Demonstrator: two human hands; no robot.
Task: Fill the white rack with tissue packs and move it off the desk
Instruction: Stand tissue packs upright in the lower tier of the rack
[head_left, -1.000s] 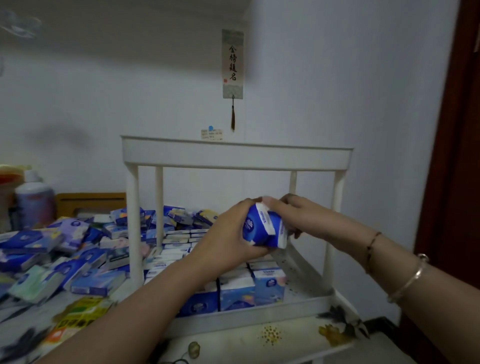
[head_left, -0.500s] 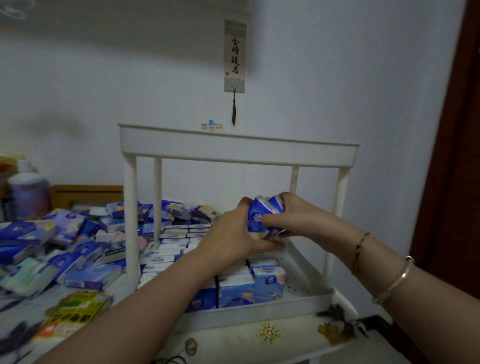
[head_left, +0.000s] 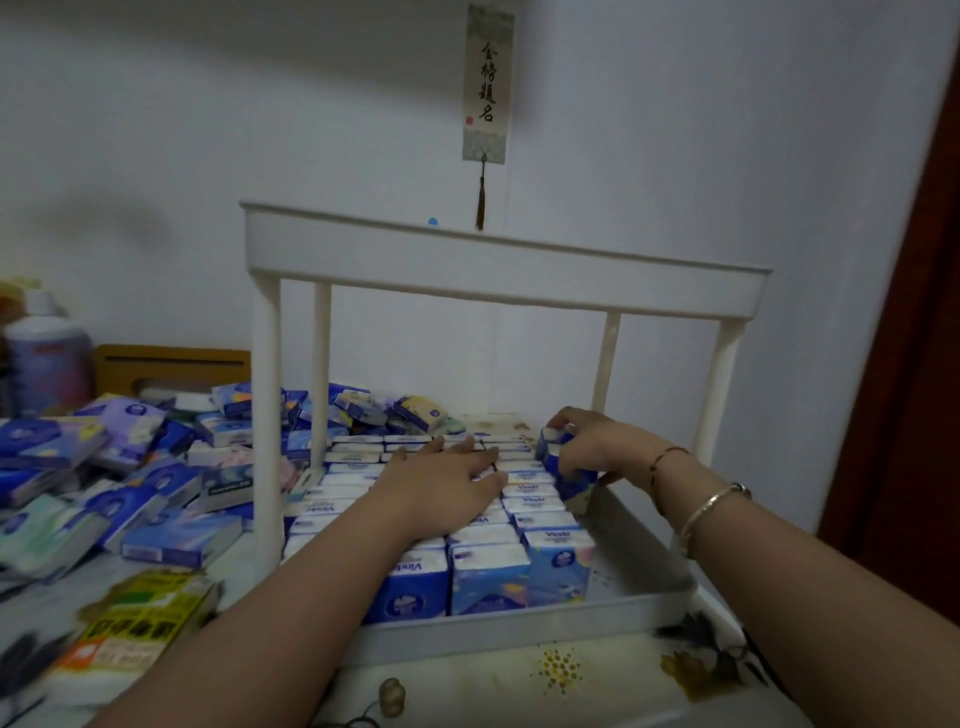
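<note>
Lower tray of white rack (head_left: 519, 631) on worktop (head_left: 519, 686): three rows of packed tissue packs (head_left: 483, 571), upright, filling left and centre. Left hand (head_left: 447, 480) now flat on those rows, fingers straight, pressing. Right hand (head_left: 589, 447) gripping a blue pack (head_left: 558, 462), lowered from mid-air into right-hand strip of tray, touching rightmost row. Fourth row begun; strip nearer the front bare. Top tier unloaded. Left of rack: loose packs (head_left: 135, 483), yellow packet (head_left: 140, 623), bottle (head_left: 47, 358). Rack posts hemming access.
</note>
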